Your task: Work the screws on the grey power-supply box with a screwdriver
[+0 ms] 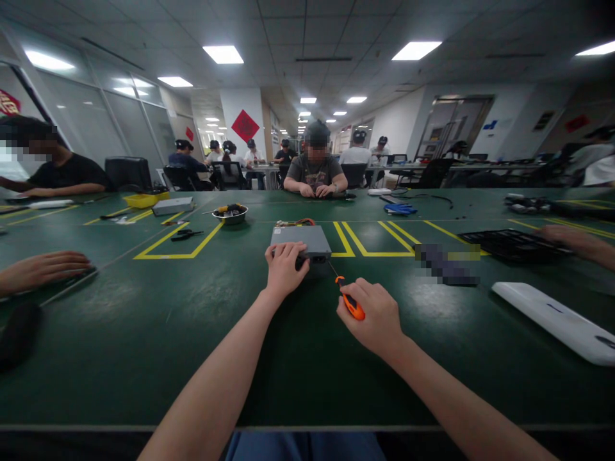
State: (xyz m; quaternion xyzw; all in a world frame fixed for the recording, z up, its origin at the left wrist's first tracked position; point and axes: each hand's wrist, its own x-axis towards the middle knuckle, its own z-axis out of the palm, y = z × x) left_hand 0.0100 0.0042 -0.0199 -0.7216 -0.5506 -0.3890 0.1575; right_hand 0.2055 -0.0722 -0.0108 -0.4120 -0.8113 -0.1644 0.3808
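Observation:
A grey metal computer power supply (pixel 310 238) lies on the green table, with a bundle of coloured wires (pixel 302 222) at its far side. My left hand (pixel 284 269) grips its near left part, fingers over the top and thumb at the front face by the socket. In my right hand (pixel 372 314) is an orange-and-black screwdriver (pixel 354 307), held by the handle. Its thin shaft slants up and left to the unit's near right corner; whether the tip sits in a screw is too small to tell.
Beyond the unit stands a metal bowl (pixel 230 218) with tools. Yellow tape lines (pixel 163 257) mark the table. To the right lie a black plastic frame (pixel 509 243) under another person's hand and a white casing (pixel 552 320). At left, a co-worker's hand (pixel 48 272) rests on the table.

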